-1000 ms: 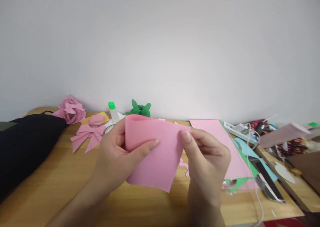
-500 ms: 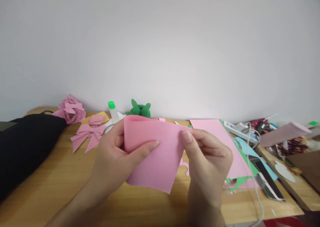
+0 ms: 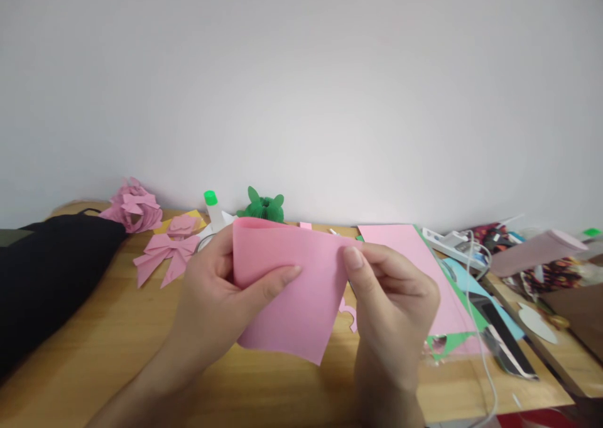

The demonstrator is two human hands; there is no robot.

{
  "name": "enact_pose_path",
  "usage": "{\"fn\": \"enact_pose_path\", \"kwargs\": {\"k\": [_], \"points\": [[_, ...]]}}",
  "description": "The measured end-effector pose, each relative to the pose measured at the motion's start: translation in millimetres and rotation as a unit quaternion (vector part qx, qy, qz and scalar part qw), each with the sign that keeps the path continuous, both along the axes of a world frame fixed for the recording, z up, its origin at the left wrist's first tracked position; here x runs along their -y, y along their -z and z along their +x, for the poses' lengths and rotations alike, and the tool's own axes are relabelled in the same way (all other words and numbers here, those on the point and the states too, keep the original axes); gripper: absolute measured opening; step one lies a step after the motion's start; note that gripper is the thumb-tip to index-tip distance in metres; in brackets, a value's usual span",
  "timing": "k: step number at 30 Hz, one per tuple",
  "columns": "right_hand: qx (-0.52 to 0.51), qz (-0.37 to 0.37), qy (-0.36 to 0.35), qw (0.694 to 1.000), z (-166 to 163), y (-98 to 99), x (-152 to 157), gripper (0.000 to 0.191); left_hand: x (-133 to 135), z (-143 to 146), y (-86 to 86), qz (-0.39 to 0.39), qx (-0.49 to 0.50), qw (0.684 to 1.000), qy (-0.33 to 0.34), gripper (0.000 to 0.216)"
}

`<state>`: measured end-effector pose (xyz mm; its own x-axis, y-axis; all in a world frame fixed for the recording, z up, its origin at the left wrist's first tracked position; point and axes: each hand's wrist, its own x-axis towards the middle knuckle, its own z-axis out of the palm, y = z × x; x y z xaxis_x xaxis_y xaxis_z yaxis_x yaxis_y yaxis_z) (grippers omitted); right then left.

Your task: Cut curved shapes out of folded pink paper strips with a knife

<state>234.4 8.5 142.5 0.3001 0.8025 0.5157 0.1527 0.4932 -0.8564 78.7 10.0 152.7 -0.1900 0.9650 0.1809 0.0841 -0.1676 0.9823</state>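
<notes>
A sheet of pink paper (image 3: pixel 292 308), bent over on itself with a rounded, uncreased fold at its left, is held up above the wooden table (image 3: pixel 113 346). My left hand (image 3: pixel 217 296) grips it at the folded side, thumb across the front and fingers hidden behind. My right hand (image 3: pixel 393 302) pinches the upper right corner between thumb and fingers, where the paper's edges meet. Partly covered behind the paper lies a small curved pink cutout (image 3: pixel 348 315).
At the back stand a pink paper figure (image 3: pixel 134 205), a glue stick (image 3: pixel 213 209) and a green paper figure (image 3: pixel 264 208). A pink bow (image 3: pixel 169 252) lies left, beside a black bag (image 3: pixel 51 277). Rightward are pink sheets (image 3: pixel 400 252), a power strip (image 3: pixel 455 249) and a white cable (image 3: pixel 480 346).
</notes>
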Motion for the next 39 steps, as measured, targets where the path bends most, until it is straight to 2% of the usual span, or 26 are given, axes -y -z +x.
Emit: {"fn": "enact_pose_path", "kwargs": {"k": [7,14,16,20,24,39], "points": [[-0.005,0.002,-0.004,1.0,-0.2,0.6,-0.8,0.011,2.2,4.5,-5.1,-0.013,0.019,1.0,-0.003,0.029],[-0.001,-0.008,0.001,1.0,2.5,-0.8,-2.0,0.009,-6.6,-14.0,-0.5,0.052,0.099,0.99,0.091,0.033],[0.009,-0.014,-0.005,1.0,3.4,-0.8,-2.0,0.01,-8.3,-19.4,1.4,0.076,0.106,0.988,0.079,0.031],[0.004,-0.021,-0.014,1.0,2.7,-0.5,-1.4,0.009,-7.4,-21.9,4.8,0.127,0.052,0.989,0.063,0.025],[-0.007,-0.017,-0.019,1.0,1.0,-0.9,-0.7,0.009,-2.8,-17.9,4.6,0.113,0.059,0.992,0.022,0.026],[-0.004,-0.024,-0.012,1.0,1.0,-0.8,0.5,0.011,-0.8,-13.3,1.7,0.1,0.036,0.994,-0.014,0.022]]}}
